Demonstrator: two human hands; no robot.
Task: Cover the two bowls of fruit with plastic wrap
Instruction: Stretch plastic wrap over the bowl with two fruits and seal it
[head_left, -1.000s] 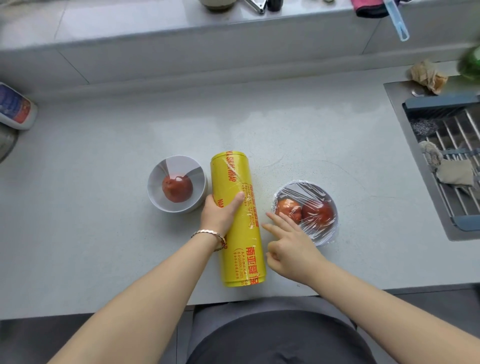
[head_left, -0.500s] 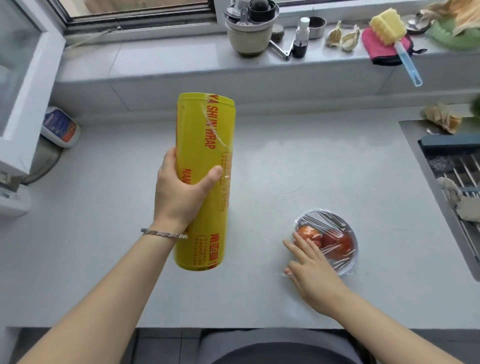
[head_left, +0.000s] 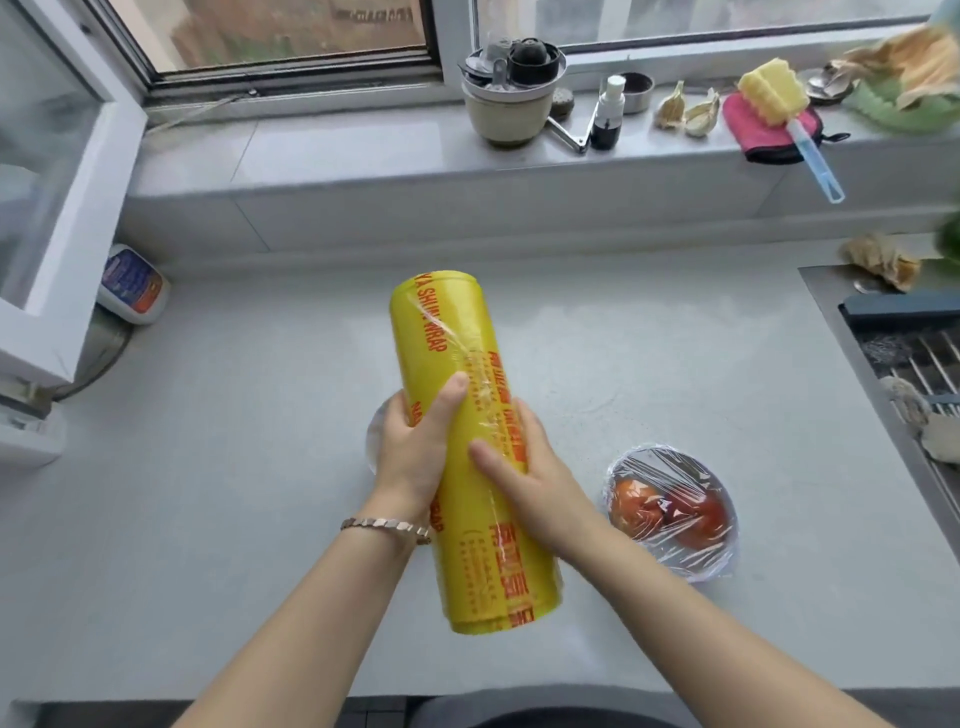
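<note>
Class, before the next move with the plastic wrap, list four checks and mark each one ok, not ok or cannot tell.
1. Roll held securely: ok, left hand and right hand both hold it.
2. Right bowl covered: ok, film stretched over the fruit.
3. Left bowl uncovered and reachable: cannot tell, mostly hidden behind the left hand and roll.
4. Loose film edge on the roll found: cannot tell.
</note>
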